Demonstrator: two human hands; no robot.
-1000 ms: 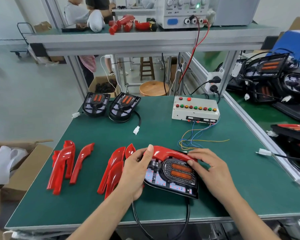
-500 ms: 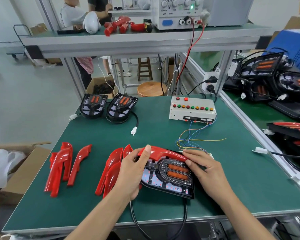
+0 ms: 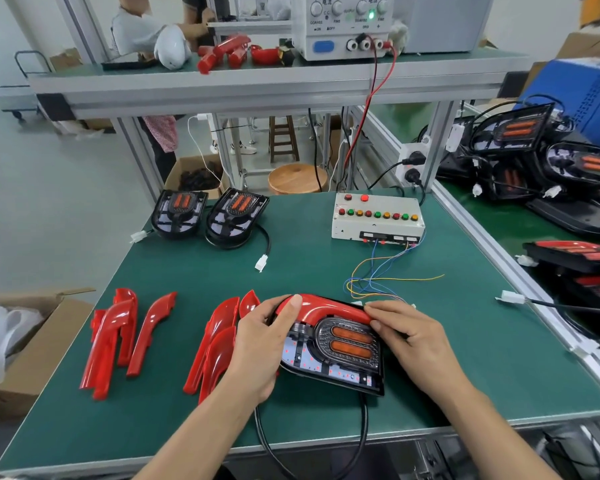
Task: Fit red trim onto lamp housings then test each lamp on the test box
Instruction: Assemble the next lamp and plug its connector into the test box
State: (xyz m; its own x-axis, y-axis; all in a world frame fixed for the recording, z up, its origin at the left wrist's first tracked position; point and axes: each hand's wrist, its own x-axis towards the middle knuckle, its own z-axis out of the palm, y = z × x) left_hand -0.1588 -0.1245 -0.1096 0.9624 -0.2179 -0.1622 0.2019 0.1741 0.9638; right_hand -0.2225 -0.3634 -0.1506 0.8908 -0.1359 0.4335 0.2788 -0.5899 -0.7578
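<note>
A black lamp housing (image 3: 340, 358) with two orange lenses lies near the front of the green table (image 3: 465, 358). A curved red trim (image 3: 326, 308) sits along its far edge. My left hand (image 3: 260, 344) grips the housing's left side, thumb pressing the trim's left end. My right hand (image 3: 413, 341) holds the right side, fingertips on the trim's right end. The white test box (image 3: 378, 220) with coloured buttons stands behind, its thin wires trailing toward the lamp. The housing's black cable (image 3: 267, 441) loops off the front edge.
Loose red trims lie in two groups, one at the left (image 3: 118, 337) and one by my left hand (image 3: 215, 344). Two bare housings (image 3: 236, 213) rest at the back left. A power supply (image 3: 343, 26) sits on the shelf. More lamps (image 3: 551, 161) crowd the right bench. A cardboard box (image 3: 32, 341) stands left.
Both hands have stayed on the housing and trim, with my right fingers shifted slightly along the trim's right end. The housing has hardly moved.
</note>
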